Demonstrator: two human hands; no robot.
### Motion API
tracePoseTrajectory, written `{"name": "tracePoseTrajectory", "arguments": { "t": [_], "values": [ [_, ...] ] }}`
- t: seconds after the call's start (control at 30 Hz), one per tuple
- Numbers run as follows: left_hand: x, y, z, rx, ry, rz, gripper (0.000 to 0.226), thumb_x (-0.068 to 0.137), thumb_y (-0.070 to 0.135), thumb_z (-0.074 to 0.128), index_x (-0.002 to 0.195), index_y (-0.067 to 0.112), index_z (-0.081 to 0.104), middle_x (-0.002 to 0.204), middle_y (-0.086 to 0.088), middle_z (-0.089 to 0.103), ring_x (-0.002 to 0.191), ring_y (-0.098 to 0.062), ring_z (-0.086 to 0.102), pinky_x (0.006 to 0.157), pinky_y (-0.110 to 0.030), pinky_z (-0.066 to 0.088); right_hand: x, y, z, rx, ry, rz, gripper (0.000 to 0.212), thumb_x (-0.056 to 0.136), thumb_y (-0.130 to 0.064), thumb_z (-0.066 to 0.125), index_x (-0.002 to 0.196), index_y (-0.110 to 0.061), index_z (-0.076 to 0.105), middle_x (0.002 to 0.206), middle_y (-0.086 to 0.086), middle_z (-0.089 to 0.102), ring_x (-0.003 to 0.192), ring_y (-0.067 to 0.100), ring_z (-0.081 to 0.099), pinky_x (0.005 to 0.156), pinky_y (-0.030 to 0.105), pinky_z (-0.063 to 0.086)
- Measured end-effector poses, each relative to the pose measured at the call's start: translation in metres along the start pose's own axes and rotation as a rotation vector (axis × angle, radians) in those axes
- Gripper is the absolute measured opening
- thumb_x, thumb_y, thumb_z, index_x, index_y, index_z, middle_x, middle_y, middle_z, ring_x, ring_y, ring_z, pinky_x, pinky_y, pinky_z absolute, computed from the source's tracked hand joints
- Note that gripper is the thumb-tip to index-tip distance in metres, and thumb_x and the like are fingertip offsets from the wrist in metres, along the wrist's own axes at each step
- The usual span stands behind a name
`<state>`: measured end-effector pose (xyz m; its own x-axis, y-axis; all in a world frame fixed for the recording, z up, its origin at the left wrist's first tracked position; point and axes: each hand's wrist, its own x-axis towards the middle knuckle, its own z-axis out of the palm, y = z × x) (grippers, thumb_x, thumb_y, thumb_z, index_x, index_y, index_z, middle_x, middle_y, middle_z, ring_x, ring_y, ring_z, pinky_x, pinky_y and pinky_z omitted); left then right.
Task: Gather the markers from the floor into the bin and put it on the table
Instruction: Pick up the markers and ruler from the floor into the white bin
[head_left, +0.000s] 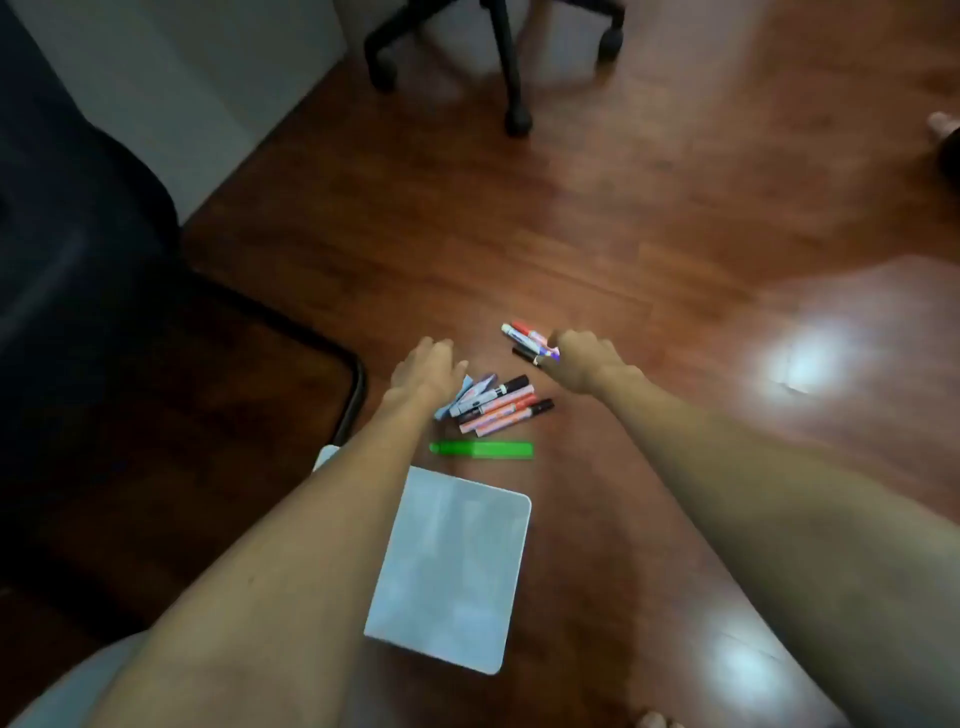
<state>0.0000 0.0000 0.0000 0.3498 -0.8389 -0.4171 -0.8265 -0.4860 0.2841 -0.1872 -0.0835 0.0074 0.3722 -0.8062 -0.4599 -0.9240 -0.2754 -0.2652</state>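
Observation:
Several markers (498, 408) lie in a loose pile on the wooden floor, with a bright green marker (482, 450) just in front of them. A second small cluster of markers (522, 336) lies further back. My left hand (428, 366) rests on the left end of the pile, fingers curled over it. My right hand (584, 361) is closed around the near ends of the far cluster. A white rectangular bin (452, 571) stands on the floor close to me, below the green marker.
A dark chair (78, 291) with a black metal frame (356, 384) is at the left. An office chair's wheeled base (511, 78) stands at the back. A white wall panel (197, 83) is at the back left. Someone's foot (943, 127) shows at the right edge.

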Motion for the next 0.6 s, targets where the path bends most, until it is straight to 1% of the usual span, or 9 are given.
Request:
{"name": "tracePoseTrajectory", "arguments": {
  "t": [0.07,0.17,0.27,0.37,0.43,0.5,0.6],
  "values": [
    [0.010,0.003,0.020,-0.011,-0.013,0.030,0.033,0.096,0.035,0.054,0.120,0.013,0.062,0.129,-0.015,0.054,0.122,-0.035,0.055,0.100,-0.041,0.048,0.008,0.007,0.018,-0.015,0.030,-0.013,0.033,0.092,-0.032,0.052,0.118,-0.015,0.062,0.124,0.014,0.064,0.115,0.033,0.059,0.092,0.037,0.044],
    [0.023,0.012,0.055,-0.018,-0.048,0.072,0.022,0.094,0.026,0.059,0.108,0.011,0.068,0.122,-0.017,0.056,0.117,-0.035,0.059,0.095,-0.039,0.048,0.018,0.022,0.055,-0.034,0.081,-0.026,0.026,0.088,-0.023,0.054,0.108,-0.015,0.068,0.119,0.015,0.064,0.111,0.035,0.060,0.092,0.038,0.047],
    [0.022,0.016,0.070,-0.017,-0.080,0.098,0.020,0.093,0.015,0.058,0.105,0.008,0.072,0.119,-0.020,0.063,0.111,-0.036,0.064,0.093,-0.040,0.053,0.015,0.029,0.081,-0.031,0.109,-0.055,0.026,0.087,-0.023,0.058,0.109,-0.020,0.069,0.122,0.012,0.061,0.116,0.036,0.053,0.094,0.038,0.043],
    [0.026,0.009,0.084,-0.012,-0.103,0.090,0.020,0.086,0.009,0.062,0.100,0.006,0.076,0.111,-0.020,0.068,0.105,-0.036,0.068,0.090,-0.039,0.055,0.011,0.040,0.100,-0.022,0.102,-0.128,0.029,0.083,-0.024,0.064,0.112,-0.023,0.068,0.123,0.008,0.059,0.121,0.033,0.048,0.095,0.037,0.038],
    [0.024,0.007,0.089,-0.020,-0.123,0.074,0.024,0.083,0.008,0.066,0.106,0.007,0.075,0.109,-0.019,0.070,0.103,-0.034,0.069,0.090,-0.038,0.056,0.009,0.046,0.106,-0.033,0.117,-0.174,0.030,0.082,-0.024,0.066,0.112,-0.022,0.069,0.117,0.009,0.061,0.116,0.033,0.051,0.093,0.035,0.038],
    [0.021,0.007,0.093,-0.002,-0.152,0.081,0.035,0.084,0.011,0.071,0.119,0.009,0.069,0.113,-0.017,0.070,0.106,-0.034,0.068,0.092,-0.038,0.055,0.007,0.050,0.109,-0.032,0.136,-0.207,0.029,0.081,-0.024,0.067,0.110,-0.020,0.070,0.112,0.011,0.062,0.113,0.035,0.052,0.092,0.036,0.038],
    [0.016,0.010,0.099,0.043,-0.164,0.078,0.042,0.087,0.016,0.071,0.127,0.008,0.064,0.124,-0.015,0.066,0.109,-0.034,0.067,0.093,-0.038,0.053,0.000,0.055,0.114,-0.075,0.121,-0.209,0.030,0.080,-0.025,0.067,0.108,-0.018,0.069,0.117,0.010,0.058,0.116,0.034,0.050,0.092,0.038,0.039]
  ]
}}
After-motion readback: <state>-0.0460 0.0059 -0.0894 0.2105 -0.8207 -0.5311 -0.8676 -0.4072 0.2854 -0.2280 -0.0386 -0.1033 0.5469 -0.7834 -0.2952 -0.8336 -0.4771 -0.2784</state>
